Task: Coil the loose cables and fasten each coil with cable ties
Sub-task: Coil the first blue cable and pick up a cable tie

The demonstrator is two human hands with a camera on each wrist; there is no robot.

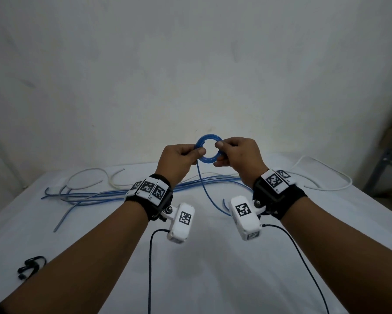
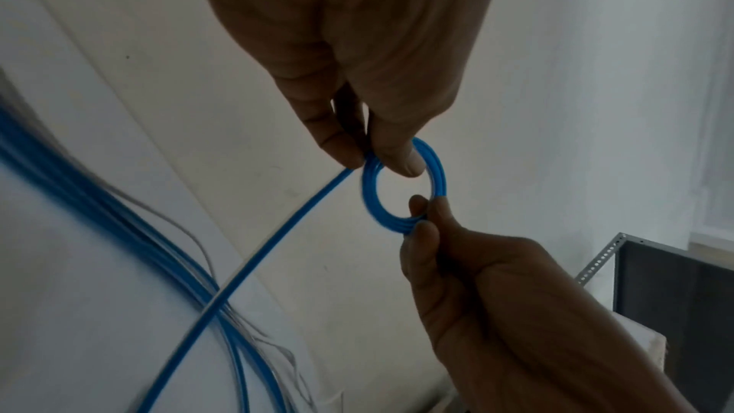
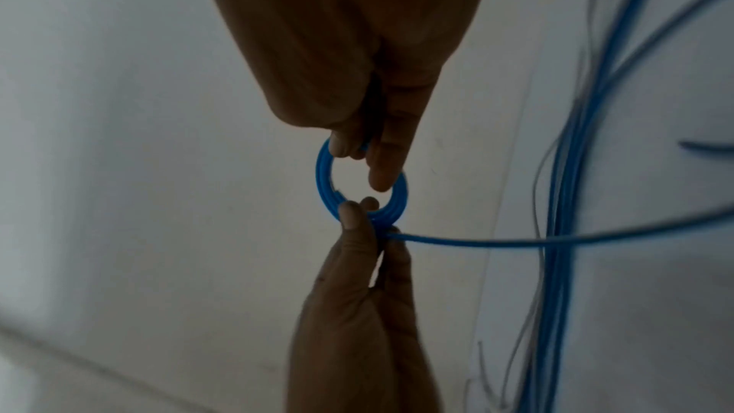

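A small blue coil [image 1: 209,157] of several turns hangs in the air over the white table [image 1: 213,268]. My left hand [image 1: 198,150] pinches its left side between thumb and forefinger, and my right hand [image 1: 221,151] pinches its right side. A blue tail [image 1: 204,184] drops from the coil at the left hand's pinch to the table. In the left wrist view the left hand [image 2: 375,162] nips the coil [image 2: 439,178] from above and the tail [image 2: 278,247] runs off to the lower left. The right wrist view has the right hand [image 3: 363,162] on the coil [image 3: 323,175].
Several loose blue cables [image 1: 100,196] lie across the back of the table, with white cables at the back left [image 1: 88,177] and back right [image 1: 326,177]. Black cable ties [image 1: 30,266] sit near the front left edge. A metal rack [image 1: 385,173] stands beyond the table's right side.
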